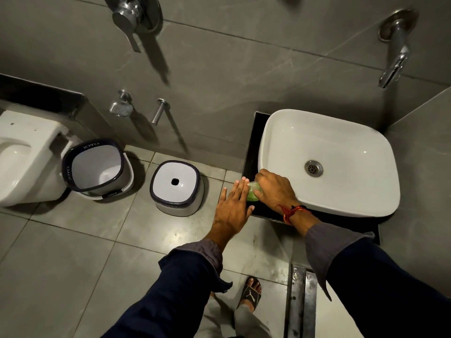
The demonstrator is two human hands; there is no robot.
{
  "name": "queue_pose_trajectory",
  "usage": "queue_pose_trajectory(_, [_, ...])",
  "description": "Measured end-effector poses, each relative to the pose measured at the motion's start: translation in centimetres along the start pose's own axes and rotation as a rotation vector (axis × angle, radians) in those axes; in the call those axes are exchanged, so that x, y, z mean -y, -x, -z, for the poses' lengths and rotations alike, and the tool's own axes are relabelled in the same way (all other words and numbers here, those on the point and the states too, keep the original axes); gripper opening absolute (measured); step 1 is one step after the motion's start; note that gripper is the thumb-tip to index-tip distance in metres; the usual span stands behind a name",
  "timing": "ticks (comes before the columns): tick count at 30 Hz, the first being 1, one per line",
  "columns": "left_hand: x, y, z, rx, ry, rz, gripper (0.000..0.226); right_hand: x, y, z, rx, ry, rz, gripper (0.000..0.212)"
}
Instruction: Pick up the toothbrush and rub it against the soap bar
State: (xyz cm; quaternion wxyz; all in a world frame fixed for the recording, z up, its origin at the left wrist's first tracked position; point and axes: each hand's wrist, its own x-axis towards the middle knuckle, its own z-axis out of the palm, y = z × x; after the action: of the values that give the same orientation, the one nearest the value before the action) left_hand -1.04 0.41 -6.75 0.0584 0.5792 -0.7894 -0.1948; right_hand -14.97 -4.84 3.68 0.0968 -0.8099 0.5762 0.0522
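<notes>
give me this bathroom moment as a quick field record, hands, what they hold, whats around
left hand: open, fingers straight, beside the green object
right hand: grips green object
green object: on the black counter at the basin's left edge; what it is cannot be told
basin: white, looks empty
floor: bucket, stool
far left: toilet
</notes>
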Motion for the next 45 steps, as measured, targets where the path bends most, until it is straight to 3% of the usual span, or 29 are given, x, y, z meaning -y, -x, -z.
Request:
queue_pose_trajectory(4, [-0.1, 0.0, 0.1, -0.002, -0.004, 0.009, 0.076, 0.7, -0.5, -0.1, 0.01, 0.163, -0.063, 0.047])
queue_pose_trajectory(7, [-0.2, 0.0, 0.2, 0.012, -0.015, 0.012, 0.076, 1.2, 0.1, -0.4, -0.028, 0.078, -0.159, 0.055])
queue_pose_trajectory(12, [-0.2, 0.0, 0.4, 0.036, -0.036, 0.012, 0.076, 1.1, 0.5, -1.1, -0.026, -0.131, -0.221, 0.035])
queue_pose_trajectory(20, [-0.5, -0.2, 0.4, 0.038, -0.033, 0.019, 0.078, 2.3, 0.7, -1.7, -0.068, -0.168, -0.348, 0.042])
queue_pose_trajectory(28, [-0.6, 0.1, 0.1, 0.028, -0.025, 0.015, 0.083, 2.2, 0.8, -2.7, -0.091, -0.322, -0.349, 0.039])
queue_pose_trajectory(34, [-0.7, 0.0, -0.5, 0.028, -0.061, 0.047, 0.085, 3.1, 1.1, -3.6, -0.178, -0.355, -0.464, 0.043])
queue_pose_trajectory(38, [-0.9, 0.2, -0.3, 0.03, -0.061, 0.05, 0.082, 3.4, 1.6, -4.0, -0.273, -0.514, -0.539, 0.042])
queue_pose_trajectory(45, [-0.8, 0.1, -0.1, 0.012, -0.012, 0.058, 0.085, 2.8, 2.5, -5.4, -0.362, -0.685, -0.477, 0.021])
